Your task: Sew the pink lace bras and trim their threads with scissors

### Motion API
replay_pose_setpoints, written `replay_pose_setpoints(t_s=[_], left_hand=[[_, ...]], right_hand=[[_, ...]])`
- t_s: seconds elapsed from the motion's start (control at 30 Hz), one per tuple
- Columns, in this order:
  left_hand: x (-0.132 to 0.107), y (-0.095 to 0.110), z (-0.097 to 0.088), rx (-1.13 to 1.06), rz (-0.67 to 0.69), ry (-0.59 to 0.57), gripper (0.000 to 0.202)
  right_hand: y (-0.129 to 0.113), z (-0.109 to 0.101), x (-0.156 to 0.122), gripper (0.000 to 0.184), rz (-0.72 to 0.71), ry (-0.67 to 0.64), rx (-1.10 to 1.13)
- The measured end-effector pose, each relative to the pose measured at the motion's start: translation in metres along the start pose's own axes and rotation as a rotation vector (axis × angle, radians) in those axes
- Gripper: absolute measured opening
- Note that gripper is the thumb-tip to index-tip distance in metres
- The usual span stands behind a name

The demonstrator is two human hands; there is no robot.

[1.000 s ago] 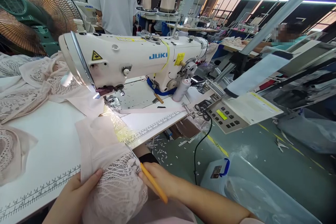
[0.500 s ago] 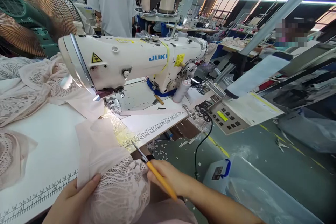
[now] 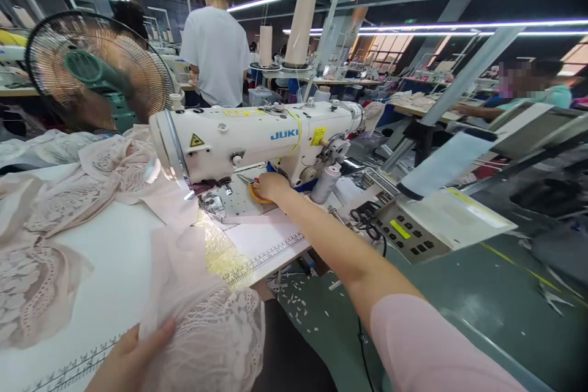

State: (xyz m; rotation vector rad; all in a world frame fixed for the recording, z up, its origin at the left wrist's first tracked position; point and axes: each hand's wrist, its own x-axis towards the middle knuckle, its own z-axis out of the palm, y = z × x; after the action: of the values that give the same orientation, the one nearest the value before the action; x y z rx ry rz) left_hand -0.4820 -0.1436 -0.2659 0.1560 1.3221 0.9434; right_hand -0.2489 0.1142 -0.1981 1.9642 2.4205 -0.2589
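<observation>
My left hand (image 3: pixel 138 349) is closed on a pale pink lace garment piece (image 3: pixel 215 331), its thumb on top of the cloth at the table's front edge. The piece's plain mesh part (image 3: pixel 177 263) spreads over the white tabletop. Stretched out across the table, my right hand (image 3: pixel 272 187) reaches under the arm of the JUKI sewing machine (image 3: pixel 248 138). Its fingers are curled at the scissors (image 3: pixel 258 197) with orange-yellow handles, whose blades point left over the metal bed; the fingertips are partly hidden. A pink strip (image 3: pixel 248 219) lies along the bed's front.
More lace pieces (image 3: pixel 41 294) lie on the left of the table (image 3: pixel 110 245). A grey thread cone (image 3: pixel 326 184) stands right of the machine, beside a control panel (image 3: pixel 408 233). A fan (image 3: pixel 98 76) and a person in a white shirt (image 3: pixel 215 55) are behind.
My right hand has moved from beside the lace, where it held a yellow-handled tool, forward to the machine bed. The left hand keeps hold of the lace piece. The view has tilted up.
</observation>
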Motion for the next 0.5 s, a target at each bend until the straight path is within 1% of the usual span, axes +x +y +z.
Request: replay_pose_setpoints(t_s=[0.07,0.1,0.17,0.2,0.23,0.27,0.3,0.33,0.37,0.4,0.43,0.5], left_hand=[[-0.006,0.001,0.006,-0.003,0.004,-0.009,0.064],[-0.009,0.001,0.01,-0.005,0.007,-0.004,0.064],[-0.012,0.002,0.015,-0.033,0.01,0.009,0.065],[-0.013,0.002,0.018,-0.069,0.007,0.009,0.066],[-0.013,0.002,0.022,-0.117,0.0,0.004,0.066],[-0.013,0.003,0.026,-0.167,-0.006,-0.003,0.066],[-0.013,0.003,0.03,-0.21,-0.011,-0.011,0.066],[-0.012,0.004,0.034,-0.241,-0.014,-0.018,0.065],[-0.011,0.004,0.039,-0.261,-0.015,-0.022,0.062],[-0.01,0.004,0.044,-0.27,-0.014,-0.031,0.059],[-0.009,0.004,0.048,-0.275,-0.013,-0.042,0.056],[-0.006,0.004,0.056,-0.274,-0.017,-0.066,0.049]], right_hand=[[-0.01,0.0,0.005,0.031,-0.024,0.041,0.028],[-0.012,0.001,0.0,0.031,-0.042,0.071,0.043],[-0.01,0.008,-0.025,0.031,-0.099,0.126,0.086],[-0.006,0.015,-0.043,0.031,-0.142,0.127,0.115],[0.001,0.025,-0.064,0.035,-0.219,0.095,0.177],[0.008,0.037,-0.086,0.039,-0.402,-0.057,0.405],[0.015,0.05,-0.108,0.041,-0.605,-0.263,0.631],[0.021,0.064,-0.128,0.043,-0.745,-0.468,0.781],[0.024,0.078,-0.147,0.04,-0.8,-0.626,0.875],[0.025,0.091,-0.162,0.034,-0.764,-0.701,0.939],[0.022,0.102,-0.174,0.029,-0.654,-0.67,1.005],[0.01,0.117,-0.189,0.028,-0.592,-0.655,1.036]])
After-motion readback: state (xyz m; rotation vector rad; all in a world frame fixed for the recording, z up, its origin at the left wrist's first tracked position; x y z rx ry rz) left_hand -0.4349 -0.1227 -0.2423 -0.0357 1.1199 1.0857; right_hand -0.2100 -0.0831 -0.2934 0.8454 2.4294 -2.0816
